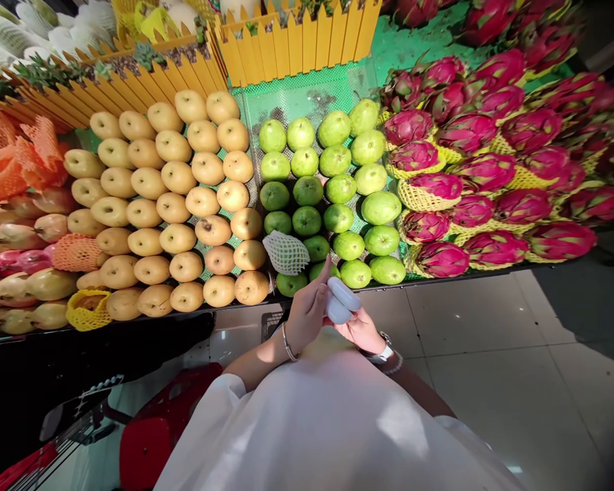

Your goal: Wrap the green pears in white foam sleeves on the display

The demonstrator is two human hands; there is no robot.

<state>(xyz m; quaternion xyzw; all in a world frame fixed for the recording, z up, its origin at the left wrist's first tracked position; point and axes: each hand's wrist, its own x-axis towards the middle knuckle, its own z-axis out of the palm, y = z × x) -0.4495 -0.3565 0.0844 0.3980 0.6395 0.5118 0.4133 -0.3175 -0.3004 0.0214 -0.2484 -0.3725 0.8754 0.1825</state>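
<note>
Left hand [307,317] and right hand [361,331] both clutching a pale rounded thing [340,300].
Dragon fruit [430,194] upper right sit in yellow foam nets [414,201], guavas [332,198] on green mesh [307,95].

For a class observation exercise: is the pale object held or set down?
Held: the pale object sits between the left hand and the right hand, off the fruit display.

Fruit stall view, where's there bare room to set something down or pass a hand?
Bare green mesh shows between the yellow picket fence, the pears and the guavas; the tiled floor lies open right of the right hand. The dragon fruit are packed tight, as are the pears.
</note>
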